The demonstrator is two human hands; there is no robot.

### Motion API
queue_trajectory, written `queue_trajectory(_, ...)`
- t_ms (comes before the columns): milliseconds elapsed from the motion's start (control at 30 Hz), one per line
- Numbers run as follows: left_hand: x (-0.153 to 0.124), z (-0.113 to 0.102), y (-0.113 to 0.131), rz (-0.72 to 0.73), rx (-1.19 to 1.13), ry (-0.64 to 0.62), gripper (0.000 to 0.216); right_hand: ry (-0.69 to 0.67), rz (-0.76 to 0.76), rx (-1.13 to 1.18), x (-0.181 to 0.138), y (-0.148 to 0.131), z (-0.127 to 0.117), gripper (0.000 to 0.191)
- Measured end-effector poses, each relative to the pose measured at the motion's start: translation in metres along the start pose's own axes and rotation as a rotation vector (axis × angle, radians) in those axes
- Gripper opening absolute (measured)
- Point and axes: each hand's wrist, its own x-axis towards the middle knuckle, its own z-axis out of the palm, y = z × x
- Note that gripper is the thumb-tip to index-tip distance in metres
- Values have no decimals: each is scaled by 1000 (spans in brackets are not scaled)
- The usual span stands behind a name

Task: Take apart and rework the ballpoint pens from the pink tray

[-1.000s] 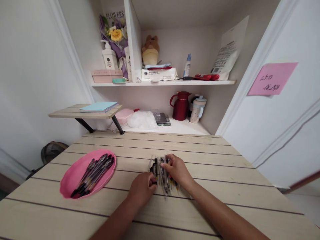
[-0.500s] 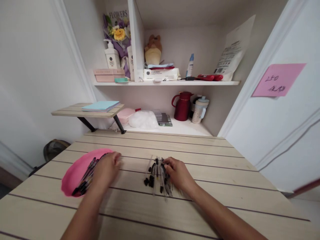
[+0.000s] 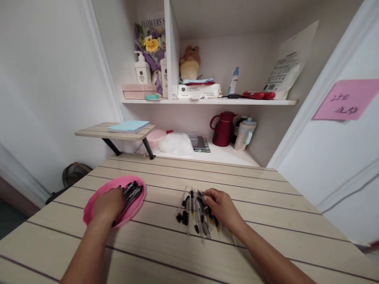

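On the left of the table lies a pink scalloped tray [image 3: 89, 205] with several black pens [image 3: 133, 193] in it. My left hand [image 3: 110, 203] is down inside the tray, over the pens; its fingers are hidden beneath it. Right of the tray, a loose pile of pen parts [image 3: 194, 213] rests on the table: clear barrels, thin refills and black caps [image 3: 185, 217]. My right hand [image 3: 220, 205] is at the pile's right edge, with thumb and fingertips closed together among the parts. What they pinch cannot be made out.
A small raised stand [image 3: 115, 133] with blue paper [image 3: 128, 126] stands at the table's back left. Behind the table, shelves hold a red jug [image 3: 223, 129], a cup [image 3: 244, 134], a plastic bag [image 3: 176, 144] and a plush toy [image 3: 190, 63]. A pink note [image 3: 346, 99] hangs at right.
My left hand has moved left and down from the tray's right rim into the tray. My right hand stays at the pile. The view has shifted slightly.
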Motion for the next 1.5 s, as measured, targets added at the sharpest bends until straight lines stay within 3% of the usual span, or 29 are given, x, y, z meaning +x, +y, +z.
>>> queue_trajectory(67,-7,-2,9,42,-77,36,25,-8,37,92,0,-3,1,18)
queue_trajectory(200,-37,0,50,278,-255,98,8,-71,105,373,-6,-18,6,24)
queue_trajectory(333,-74,-1,88,352,-319,342,6,-168,179,674,-16,-33,16,35)
queue_trajectory(400,-86,-2,98,432,-422,336,6,-177,189,778,-19,-36,21,40)
queue_trajectory(567,-100,13,119,594,-718,178,5,-93,126,842,-22,-35,26,33)
queue_trajectory(633,-101,22,127,566,-947,19,6,-67,119,809,-22,-35,24,29)
queue_trajectory(667,-100,26,129,521,-1092,-137,7,-68,119,805,-22,-36,22,28)
queue_trajectory(800,-90,33,122,324,-1577,-978,19,-151,101,865,-15,-36,7,29)
queue_trajectory(833,-88,33,118,312,-1635,-1118,20,-132,94,891,-11,-35,1,29)
queue_trajectory(900,-84,33,111,303,-1679,-1257,22,-20,80,943,-2,-30,-14,30)
queue_trajectory(967,-82,35,108,297,-1679,-1263,22,83,42,936,8,-21,-27,31)
queue_trajectory(1033,-81,38,109,269,-1686,-1189,21,105,49,818,13,-12,-32,32)
queue_trajectory(1167,-78,44,114,187,-1702,-988,23,-35,157,417,8,0,-9,24)
queue_trajectory(1333,-77,45,114,94,-1655,-843,24,-206,82,49,-5,-4,22,18)
queue_trajectory(1400,-78,44,114,89,-1645,-822,25,-218,25,-62,-6,-8,19,18)
queue_trajectory(1500,-81,43,116,74,-1623,-805,26,-122,-39,-159,-6,-15,9,19)
